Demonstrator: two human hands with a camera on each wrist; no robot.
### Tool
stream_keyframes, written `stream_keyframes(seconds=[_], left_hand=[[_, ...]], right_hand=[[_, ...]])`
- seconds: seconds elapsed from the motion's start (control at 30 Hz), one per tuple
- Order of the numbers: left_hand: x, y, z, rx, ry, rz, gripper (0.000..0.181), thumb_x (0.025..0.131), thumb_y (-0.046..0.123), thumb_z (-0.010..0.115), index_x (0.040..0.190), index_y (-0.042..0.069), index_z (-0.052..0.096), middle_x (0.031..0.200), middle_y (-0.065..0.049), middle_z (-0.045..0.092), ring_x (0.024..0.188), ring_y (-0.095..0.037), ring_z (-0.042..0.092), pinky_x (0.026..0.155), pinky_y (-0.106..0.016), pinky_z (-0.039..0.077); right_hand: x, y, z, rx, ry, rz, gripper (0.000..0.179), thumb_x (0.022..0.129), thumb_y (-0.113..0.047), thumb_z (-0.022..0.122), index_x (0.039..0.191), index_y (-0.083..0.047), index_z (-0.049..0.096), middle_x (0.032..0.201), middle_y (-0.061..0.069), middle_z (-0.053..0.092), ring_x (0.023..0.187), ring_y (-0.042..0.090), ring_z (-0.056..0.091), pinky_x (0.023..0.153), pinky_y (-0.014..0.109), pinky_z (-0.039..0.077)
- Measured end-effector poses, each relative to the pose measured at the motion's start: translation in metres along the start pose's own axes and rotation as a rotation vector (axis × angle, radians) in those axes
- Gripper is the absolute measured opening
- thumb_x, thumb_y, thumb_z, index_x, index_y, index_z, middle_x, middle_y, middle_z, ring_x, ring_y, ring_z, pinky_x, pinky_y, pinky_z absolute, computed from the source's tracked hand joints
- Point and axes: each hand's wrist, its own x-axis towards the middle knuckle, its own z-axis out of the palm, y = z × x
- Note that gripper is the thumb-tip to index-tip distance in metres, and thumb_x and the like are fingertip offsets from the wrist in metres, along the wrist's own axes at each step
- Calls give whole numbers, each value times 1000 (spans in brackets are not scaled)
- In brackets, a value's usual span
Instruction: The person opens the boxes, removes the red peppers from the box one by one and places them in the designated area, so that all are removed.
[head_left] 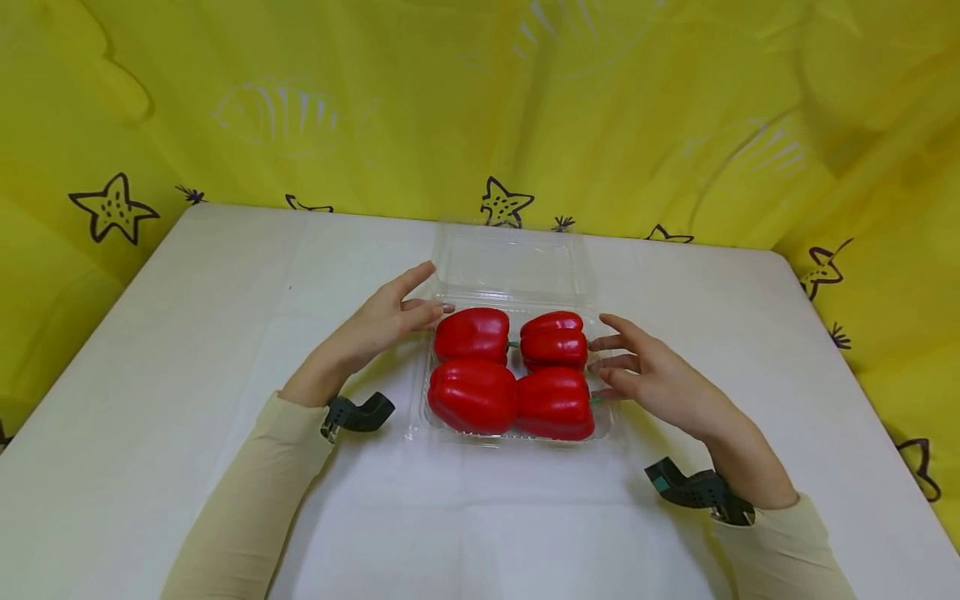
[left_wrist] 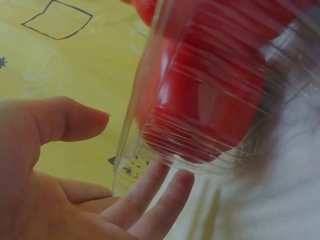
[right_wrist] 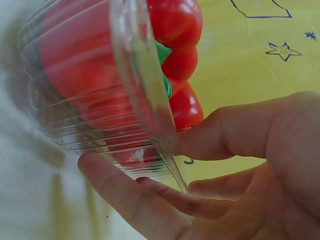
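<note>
A clear plastic clamshell container (head_left: 480, 438) holds several red bell peppers, with its lid (head_left: 513, 262) folded back behind it. Two are at the front, the left one (head_left: 472, 396) and the right one (head_left: 555, 403); behind them lie a back-left pepper (head_left: 471, 335) and a back-right pepper (head_left: 553, 340). Spread fingers of the left hand (head_left: 378, 321) are by the container's left side, near its back corner. The right hand (head_left: 656, 375) is at the right side; in the right wrist view its thumb (right_wrist: 215, 137) is at the rim, with the other fingers beside and below the wall.
A white cloth covers the table (head_left: 187, 350). Yellow curtain (head_left: 420, 108) with starfish and fish drawings hangs along the back and sides. Dark straps (head_left: 358, 414) are worn on both wrists, over beige sleeves.
</note>
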Motion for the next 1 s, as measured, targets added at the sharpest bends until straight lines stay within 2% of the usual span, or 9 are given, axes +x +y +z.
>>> stream_keyframes(seconds=[0.07,0.17,0.3,0.33,0.43,0.67,0.77,0.83,1.0], left_hand=[[0,0,0,-8,0,1,78,97,21,58,160,12,12,161,-12,32,132,-31,56,107,-50,46],[0,-1,-1,-7,19,8,80,96,22,59,160,12,13,165,-8,21,141,-31,44,110,-52,43],[1,-1,0,-10,47,21,81,94,23,60,160,12,14,167,-6,17,151,-30,24,112,-55,40],[2,-1,0,-13,49,20,80,94,23,60,160,12,15,167,-6,17,151,-30,22,113,-55,39],[2,-1,1,-30,41,19,80,94,23,60,160,11,14,167,-6,16,152,-30,20,114,-55,38],[4,-4,1,4,50,28,78,96,27,56,160,13,14,167,-5,15,154,-28,12,118,-61,27],[4,-4,1,-4,50,25,77,96,27,56,160,13,14,167,-5,14,154,-28,12,119,-61,26],[4,-4,1,-11,46,20,78,96,28,56,160,13,13,167,-6,14,154,-28,12,119,-61,26],[4,-4,2,-47,35,14,80,97,25,57,160,15,10,167,-6,14,151,-29,25,116,-56,34]], right_hand=[[0,0,1,-3,-1,-2,73,99,-6,53,158,-8,10,148,25,41,131,46,50,88,41,60],[0,-1,2,-8,5,-6,73,99,-6,53,158,-7,11,148,26,40,131,46,50,88,42,59],[2,-2,3,-3,31,-5,71,99,-6,52,158,-7,12,148,24,41,130,44,52,88,42,59],[2,-2,3,0,35,-4,71,99,-6,52,158,-7,12,148,24,41,130,44,52,88,41,59],[2,-1,3,-1,46,-3,70,99,-5,51,158,-6,13,149,24,41,130,44,52,88,41,59],[4,-1,3,8,99,-8,68,99,-6,53,157,-5,18,147,23,44,127,42,55,85,37,60],[4,-1,3,14,96,-14,67,100,-6,53,157,-5,18,147,24,43,128,43,54,85,38,60],[3,-1,4,13,89,-19,67,100,-6,52,157,-4,17,148,25,43,130,43,53,86,38,60],[3,-1,4,28,85,-24,67,100,-6,52,157,-4,17,148,25,43,130,43,53,86,38,60]])
